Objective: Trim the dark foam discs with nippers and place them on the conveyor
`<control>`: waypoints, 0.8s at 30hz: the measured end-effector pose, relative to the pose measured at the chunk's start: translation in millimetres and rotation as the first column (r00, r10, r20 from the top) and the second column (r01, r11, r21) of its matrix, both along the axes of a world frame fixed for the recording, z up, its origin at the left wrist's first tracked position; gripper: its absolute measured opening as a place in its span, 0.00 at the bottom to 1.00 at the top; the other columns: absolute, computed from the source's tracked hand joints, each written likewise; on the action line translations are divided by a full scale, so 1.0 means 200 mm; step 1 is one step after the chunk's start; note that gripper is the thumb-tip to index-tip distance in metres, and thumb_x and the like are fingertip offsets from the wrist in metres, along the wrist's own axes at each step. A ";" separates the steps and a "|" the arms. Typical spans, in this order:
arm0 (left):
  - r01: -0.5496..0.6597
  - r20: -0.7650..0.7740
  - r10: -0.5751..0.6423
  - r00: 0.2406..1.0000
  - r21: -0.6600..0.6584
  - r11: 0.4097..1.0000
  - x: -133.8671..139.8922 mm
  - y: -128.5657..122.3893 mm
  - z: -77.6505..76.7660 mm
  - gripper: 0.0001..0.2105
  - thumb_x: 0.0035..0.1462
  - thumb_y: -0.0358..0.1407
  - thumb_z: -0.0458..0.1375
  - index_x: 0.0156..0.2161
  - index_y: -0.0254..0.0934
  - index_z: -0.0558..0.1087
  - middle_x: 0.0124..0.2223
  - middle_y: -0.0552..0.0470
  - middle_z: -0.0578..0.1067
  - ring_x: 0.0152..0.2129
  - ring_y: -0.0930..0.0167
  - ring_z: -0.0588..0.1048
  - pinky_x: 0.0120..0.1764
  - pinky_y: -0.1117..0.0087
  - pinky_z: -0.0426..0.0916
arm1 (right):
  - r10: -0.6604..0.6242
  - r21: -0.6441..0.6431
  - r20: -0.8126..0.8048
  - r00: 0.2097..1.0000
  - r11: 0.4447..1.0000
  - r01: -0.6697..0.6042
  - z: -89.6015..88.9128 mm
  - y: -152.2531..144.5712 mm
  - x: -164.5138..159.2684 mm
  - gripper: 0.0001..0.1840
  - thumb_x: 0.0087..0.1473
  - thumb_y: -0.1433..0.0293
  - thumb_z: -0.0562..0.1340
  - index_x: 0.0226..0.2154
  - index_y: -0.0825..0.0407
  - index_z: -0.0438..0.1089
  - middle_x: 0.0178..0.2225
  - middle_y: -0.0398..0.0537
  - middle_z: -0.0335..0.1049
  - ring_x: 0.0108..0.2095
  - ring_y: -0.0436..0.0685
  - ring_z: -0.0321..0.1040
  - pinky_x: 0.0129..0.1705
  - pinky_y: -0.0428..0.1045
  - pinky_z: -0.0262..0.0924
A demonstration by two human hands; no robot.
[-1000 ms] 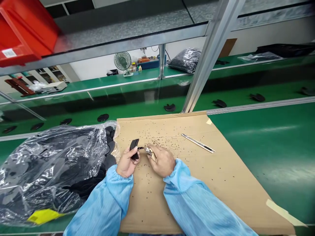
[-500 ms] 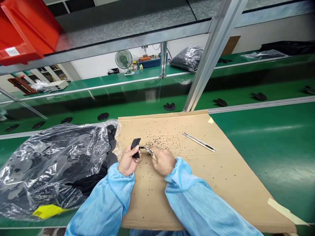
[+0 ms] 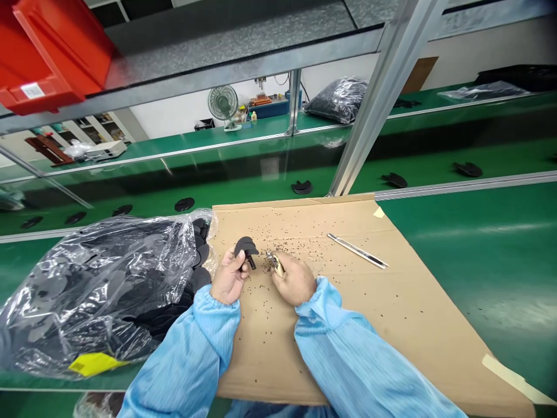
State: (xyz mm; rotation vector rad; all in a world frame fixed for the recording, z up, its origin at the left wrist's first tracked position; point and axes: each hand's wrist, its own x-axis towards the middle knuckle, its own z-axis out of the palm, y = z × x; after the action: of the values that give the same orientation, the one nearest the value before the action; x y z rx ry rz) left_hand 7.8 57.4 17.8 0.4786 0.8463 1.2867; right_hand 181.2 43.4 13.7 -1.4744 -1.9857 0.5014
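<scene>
My left hand (image 3: 230, 277) pinches a black curved plastic part (image 3: 246, 246), a rounded plate with a short stem pointing down to the right. Just right of it, my right hand (image 3: 296, 280) is closed around small cutting pliers (image 3: 275, 263) with pale yellow handles. The pliers' jaws are a small gap away from the part. Both hands are above a brown cardboard sheet (image 3: 348, 337) sprinkled with tiny black bits. A slim utility knife (image 3: 357, 251) lies on the cardboard to the right.
At left a clear plastic bag (image 3: 100, 278) bulges with many black parts. Several similar parts, one a curved piece (image 3: 301, 187), lie along the green conveyor (image 3: 243, 174) behind. A metal post (image 3: 378, 93) rises behind the cardboard. A red bin (image 3: 56, 58) sits on the upper shelf.
The pliers have come away from the black part's stem. My left hand has turned the part, so its rounded face shows and the stem points down. The view has shifted slightly.
</scene>
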 end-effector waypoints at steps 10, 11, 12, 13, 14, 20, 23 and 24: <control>0.141 0.214 -0.112 0.970 -0.123 0.982 -0.02 0.01 0.01 0.08 0.52 0.30 0.61 0.39 0.32 0.71 0.26 0.55 0.66 0.17 0.81 0.62 0.20 0.79 0.59 | 0.172 -0.040 0.067 0.983 0.985 -0.170 0.01 -0.03 -0.03 0.20 0.48 0.75 0.56 0.46 0.50 0.66 0.40 0.48 0.71 0.39 0.58 0.67 0.40 0.48 0.57; 0.153 0.226 -0.124 0.966 -0.119 0.981 -0.02 0.01 0.01 0.07 0.52 0.29 0.61 0.38 0.32 0.71 0.26 0.55 0.65 0.17 0.81 0.60 0.20 0.79 0.58 | 0.192 -0.051 0.076 0.978 0.981 -0.188 0.01 -0.03 -0.03 0.20 0.48 0.75 0.56 0.45 0.50 0.66 0.39 0.48 0.71 0.39 0.58 0.67 0.40 0.48 0.57; 0.166 0.231 -0.136 0.963 -0.115 0.979 -0.02 0.00 0.01 0.06 0.52 0.29 0.61 0.38 0.32 0.71 0.26 0.55 0.65 0.17 0.81 0.59 0.20 0.79 0.57 | 0.211 -0.062 0.084 0.974 0.977 -0.206 0.02 -0.03 -0.03 0.19 0.48 0.75 0.56 0.45 0.50 0.66 0.39 0.48 0.71 0.39 0.57 0.66 0.39 0.48 0.56; 0.176 0.228 -0.147 0.963 -0.113 0.978 -0.02 0.00 0.01 0.07 0.52 0.29 0.60 0.38 0.32 0.72 0.26 0.55 0.65 0.17 0.81 0.58 0.20 0.79 0.57 | 0.229 -0.072 0.092 0.969 0.972 -0.223 0.02 -0.03 -0.03 0.19 0.48 0.75 0.56 0.45 0.50 0.66 0.39 0.48 0.71 0.39 0.57 0.66 0.39 0.48 0.56; 0.185 0.219 -0.157 0.963 -0.112 0.976 -0.01 0.00 0.01 0.07 0.52 0.29 0.60 0.38 0.32 0.72 0.25 0.55 0.65 0.16 0.81 0.58 0.20 0.78 0.56 | 0.244 -0.082 0.100 0.965 0.968 -0.236 0.03 -0.04 -0.03 0.19 0.48 0.74 0.56 0.44 0.50 0.66 0.39 0.49 0.71 0.39 0.57 0.66 0.39 0.48 0.56; 0.211 0.120 -0.197 0.973 -0.119 0.970 0.01 -0.02 0.03 0.09 0.49 0.30 0.63 0.38 0.33 0.72 0.25 0.56 0.66 0.15 0.80 0.57 0.19 0.77 0.54 | 0.283 -0.147 0.152 0.947 0.954 -0.262 0.06 -0.05 -0.04 0.19 0.49 0.73 0.56 0.46 0.50 0.65 0.40 0.49 0.70 0.40 0.58 0.66 0.38 0.48 0.55; 0.230 0.086 -0.222 0.971 -0.102 0.968 0.01 -0.02 0.03 0.11 0.47 0.31 0.65 0.38 0.34 0.72 0.25 0.56 0.66 0.15 0.80 0.59 0.19 0.76 0.54 | 0.309 -0.176 0.177 0.934 0.944 -0.279 0.08 -0.05 -0.04 0.17 0.49 0.72 0.55 0.44 0.49 0.65 0.40 0.49 0.71 0.39 0.57 0.67 0.37 0.48 0.55; 0.235 0.077 -0.228 0.971 -0.096 0.967 0.01 -0.02 0.03 0.12 0.46 0.32 0.65 0.38 0.34 0.72 0.24 0.56 0.66 0.15 0.80 0.59 0.19 0.76 0.54 | 0.316 -0.185 0.188 0.930 0.941 -0.282 0.09 -0.05 -0.04 0.16 0.49 0.73 0.55 0.43 0.49 0.66 0.40 0.48 0.71 0.39 0.57 0.67 0.37 0.48 0.55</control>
State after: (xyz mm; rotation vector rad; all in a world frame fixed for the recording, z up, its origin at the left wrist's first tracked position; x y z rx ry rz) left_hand 9.6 53.9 22.8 0.4365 0.7746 1.0328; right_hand 173.9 33.8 31.3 -1.3684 -2.4124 0.6625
